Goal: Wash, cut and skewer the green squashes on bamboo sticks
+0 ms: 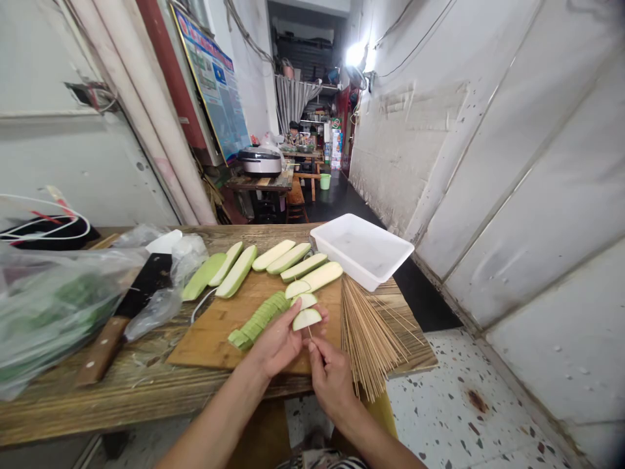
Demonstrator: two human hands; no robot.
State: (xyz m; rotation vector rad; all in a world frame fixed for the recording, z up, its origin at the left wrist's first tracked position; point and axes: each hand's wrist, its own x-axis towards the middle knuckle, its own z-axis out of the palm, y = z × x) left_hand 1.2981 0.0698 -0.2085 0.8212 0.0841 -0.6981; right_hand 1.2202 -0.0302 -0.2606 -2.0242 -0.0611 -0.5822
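Observation:
Over the front of a wooden cutting board [209,339], my left hand [276,342] is closed around half-round zucchini slices [306,319], which are threaded in a line. My right hand [334,378] pinches the lower end of a thin bamboo skewer [309,333] that runs into the nearest slice. Beside my left hand lies a row of cut zucchini slices [263,319], leaning on each other. Several halved zucchini pieces [276,255] lie along the board's far edge, pale cut faces showing. To the right of my right hand, a fanned bundle of bamboo skewers [371,342] rests on the table.
A white plastic tub [378,264] stands at the table's far right. On the left are a cleaver [146,283] with a wooden handle and clear plastic bags [58,306] holding greens. Farther back, a cooker [261,163] sits on another table, and a person [293,135] is behind.

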